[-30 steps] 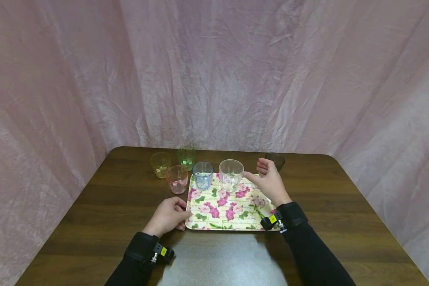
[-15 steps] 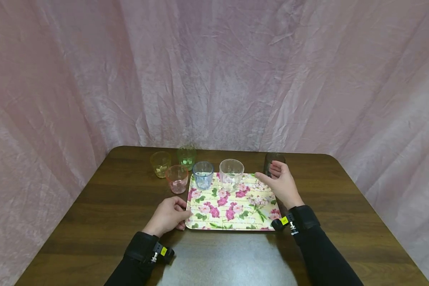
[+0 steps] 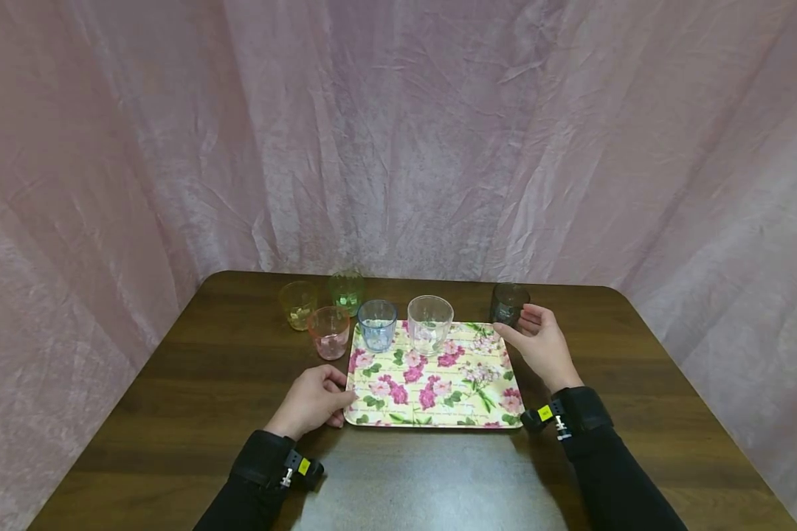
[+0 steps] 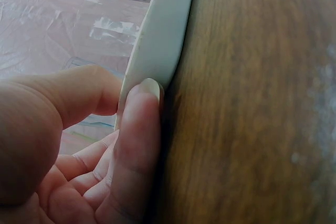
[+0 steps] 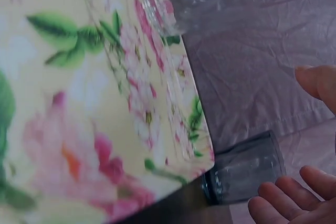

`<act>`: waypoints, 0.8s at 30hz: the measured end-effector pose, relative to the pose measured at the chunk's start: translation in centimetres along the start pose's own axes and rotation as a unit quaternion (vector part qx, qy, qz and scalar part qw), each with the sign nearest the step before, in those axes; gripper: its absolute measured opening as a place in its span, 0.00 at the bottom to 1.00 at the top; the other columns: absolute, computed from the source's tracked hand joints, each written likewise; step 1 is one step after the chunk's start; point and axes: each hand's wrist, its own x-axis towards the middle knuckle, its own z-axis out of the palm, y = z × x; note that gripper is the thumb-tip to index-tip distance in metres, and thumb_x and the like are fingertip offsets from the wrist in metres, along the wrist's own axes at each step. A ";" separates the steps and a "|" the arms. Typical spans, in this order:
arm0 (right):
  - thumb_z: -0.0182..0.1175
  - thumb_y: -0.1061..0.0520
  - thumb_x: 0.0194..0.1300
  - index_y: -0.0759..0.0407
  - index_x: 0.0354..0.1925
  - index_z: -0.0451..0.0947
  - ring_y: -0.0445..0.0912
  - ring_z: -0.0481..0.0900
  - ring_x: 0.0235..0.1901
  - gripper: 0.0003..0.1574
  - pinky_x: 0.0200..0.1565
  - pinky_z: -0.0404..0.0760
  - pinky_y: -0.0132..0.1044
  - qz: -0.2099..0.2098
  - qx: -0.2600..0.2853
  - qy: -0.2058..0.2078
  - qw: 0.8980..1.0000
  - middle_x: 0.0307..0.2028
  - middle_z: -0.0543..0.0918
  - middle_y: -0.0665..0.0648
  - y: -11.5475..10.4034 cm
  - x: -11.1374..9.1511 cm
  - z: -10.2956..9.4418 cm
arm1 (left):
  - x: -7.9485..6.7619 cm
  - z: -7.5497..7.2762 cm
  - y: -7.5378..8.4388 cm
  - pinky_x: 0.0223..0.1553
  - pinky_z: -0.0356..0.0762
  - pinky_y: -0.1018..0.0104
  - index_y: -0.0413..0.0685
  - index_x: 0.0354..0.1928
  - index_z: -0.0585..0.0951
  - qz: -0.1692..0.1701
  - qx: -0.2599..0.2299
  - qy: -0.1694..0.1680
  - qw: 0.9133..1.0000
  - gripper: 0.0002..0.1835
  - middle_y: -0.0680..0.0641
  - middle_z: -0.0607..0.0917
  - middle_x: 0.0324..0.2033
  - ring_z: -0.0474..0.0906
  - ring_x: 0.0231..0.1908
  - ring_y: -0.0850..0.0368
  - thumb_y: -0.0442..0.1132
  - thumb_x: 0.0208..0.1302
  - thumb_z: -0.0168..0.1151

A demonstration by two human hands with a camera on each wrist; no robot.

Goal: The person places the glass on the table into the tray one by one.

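Note:
My left hand [image 3: 311, 400] pinches the left edge of a flowered tray [image 3: 412, 402]. In the left wrist view, its thumb and a finger press on either side of the tray's white rim [image 4: 157, 40]. A clear glass [image 3: 430, 328] and a blue glass [image 3: 377, 326] stand upright on the tray's far part. My right hand [image 3: 541, 343] is beside the tray's far right corner with thumb and fingers apart. Closest to it is a dark grey glass [image 3: 507, 302], upright on the table behind that corner. In the right wrist view, the fingers [image 5: 289, 198] lie beside the grey glass [image 5: 247, 169]; contact cannot be told.
Left of the tray, a pink glass [image 3: 330, 335], a yellow glass [image 3: 299, 306] and a green glass [image 3: 347, 293] stand close together on the brown wooden table [image 3: 192, 391]. A pink curtain [image 3: 398, 147] hangs behind the table's far edge.
My right hand has moved right, away from the clear glass and toward the grey glass, which it partly covered before. The left hand and the tray have stayed in place.

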 end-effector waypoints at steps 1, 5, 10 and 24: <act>0.71 0.35 0.57 0.65 0.72 0.52 0.56 0.64 0.62 0.61 0.63 0.67 0.55 0.002 -0.001 0.002 1.000 0.64 0.64 0.67 0.1 0.1 -0.1 | 0.0 0.0 0.0 0.18 0.84 0.62 0.34 0.43 0.77 0.000 0.002 0.001 1.000 0.11 0.42 0.81 0.24 0.80 0.17 0.52 0.30 0.62 0.69; 0.71 0.35 0.57 0.66 0.72 0.52 0.58 0.64 0.62 0.62 0.63 0.67 0.56 0.013 -0.005 0.010 1.000 0.64 0.64 0.68 0.6 0.3 -0.6 | 0.0 -0.1 0.0 0.18 0.84 0.62 0.35 0.43 0.77 0.000 0.005 0.003 1.000 0.11 0.42 0.81 0.24 0.80 0.17 0.52 0.30 0.62 0.69; 0.71 0.36 0.57 0.67 0.71 0.51 0.58 0.64 0.62 0.62 0.63 0.66 0.56 0.018 -0.011 0.023 1.000 0.64 0.63 0.69 1.3 0.7 -1.0 | 0.0 -0.1 -0.1 0.18 0.84 0.62 0.35 0.42 0.77 0.000 0.002 0.003 1.000 0.11 0.42 0.81 0.24 0.80 0.17 0.52 0.30 0.62 0.69; 0.69 0.35 0.60 0.68 0.73 0.48 0.60 0.61 0.63 0.63 0.63 0.65 0.59 0.027 -0.011 0.016 0.999 0.65 0.60 0.70 2.1 1.8 -1.5 | 0.0 -0.1 -0.1 0.18 0.85 0.61 0.34 0.43 0.77 0.003 -0.006 -0.004 1.000 0.12 0.42 0.81 0.24 0.80 0.17 0.52 0.30 0.62 0.69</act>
